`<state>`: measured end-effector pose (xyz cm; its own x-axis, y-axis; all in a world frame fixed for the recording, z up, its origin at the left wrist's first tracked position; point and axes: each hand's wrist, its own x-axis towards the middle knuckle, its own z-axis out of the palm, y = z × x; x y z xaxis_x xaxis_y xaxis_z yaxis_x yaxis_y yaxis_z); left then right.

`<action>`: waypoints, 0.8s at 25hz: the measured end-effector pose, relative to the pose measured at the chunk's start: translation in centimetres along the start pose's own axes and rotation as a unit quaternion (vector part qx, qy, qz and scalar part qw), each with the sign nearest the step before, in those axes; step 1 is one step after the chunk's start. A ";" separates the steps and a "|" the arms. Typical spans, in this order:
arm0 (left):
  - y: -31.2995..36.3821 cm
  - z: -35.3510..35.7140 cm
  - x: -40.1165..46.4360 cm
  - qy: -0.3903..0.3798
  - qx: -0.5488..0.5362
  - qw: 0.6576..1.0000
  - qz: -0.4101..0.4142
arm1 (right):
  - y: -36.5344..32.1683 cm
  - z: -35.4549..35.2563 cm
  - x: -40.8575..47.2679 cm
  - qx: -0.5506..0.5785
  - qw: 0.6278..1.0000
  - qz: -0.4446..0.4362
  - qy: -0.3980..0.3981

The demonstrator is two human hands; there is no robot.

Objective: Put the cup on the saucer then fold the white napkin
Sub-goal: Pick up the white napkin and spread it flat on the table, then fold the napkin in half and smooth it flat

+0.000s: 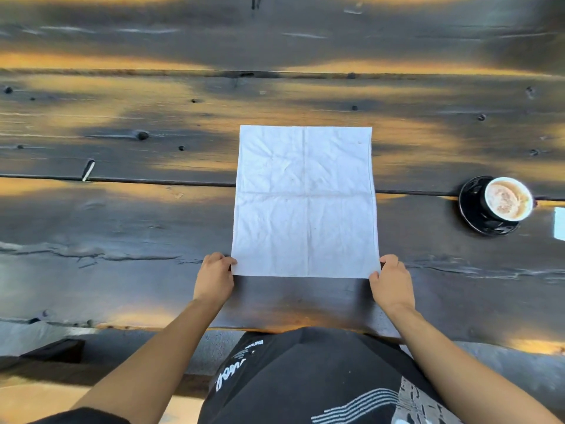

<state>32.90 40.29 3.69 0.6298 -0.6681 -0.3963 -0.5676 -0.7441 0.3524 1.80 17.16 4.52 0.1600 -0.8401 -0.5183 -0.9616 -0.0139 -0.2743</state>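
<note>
A white napkin [305, 200] lies spread flat on the dark wooden table, creased into quarters. My left hand [215, 278] pinches its near left corner. At the near right corner my right hand [392, 283] pinches the cloth as well. A black cup [506, 201] full of frothy coffee stands on a black saucer [470, 209] at the right of the table, well away from both hands.
The dark plank table [122, 224] has a seam running across under the napkin. A small white sliver [88, 169] lies at the left. A pale object [560, 223] shows at the right edge. The table's near edge is just before my lap.
</note>
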 end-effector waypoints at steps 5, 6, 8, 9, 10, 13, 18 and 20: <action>0.9 0.6 -0.2 0.023 -0.092 0.990 -0.102 | -0.4 -0.9 0.1 0.087 0.994 0.064 -0.027; 0.9 0.6 -0.2 0.025 -0.098 0.989 -0.105 | -0.4 -1.3 0.2 0.102 0.991 0.075 -0.034; 1.0 0.6 -0.3 0.030 -0.102 0.989 -0.103 | -0.3 -2.1 0.3 0.122 0.988 0.081 -0.046; 1.1 0.6 -0.3 0.034 -0.103 0.989 -0.098 | -0.2 -2.3 0.3 0.134 0.987 0.081 -0.045; 1.1 0.6 -0.5 0.036 -0.102 0.990 -0.087 | 0.0 -2.5 0.3 0.147 0.985 0.081 -0.040; 1.2 0.5 -0.8 0.034 -0.100 0.993 -0.055 | 0.6 -3.0 0.0 0.204 0.975 0.089 -0.028; 2.5 -1.0 -1.1 0.090 -0.281 0.946 -0.135 | 0.8 -3.8 0.1 0.279 0.955 0.066 -0.069; 3.3 -1.6 -1.3 0.087 -0.357 0.914 -0.173 | 0.9 -4.5 0.1 0.307 0.946 0.061 -0.081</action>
<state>31.09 38.69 6.75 0.8160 -0.3362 -0.4702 0.1333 -0.6820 0.7191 -0.04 14.64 7.93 0.1364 -0.7208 -0.6796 -0.6715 0.4371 -0.5983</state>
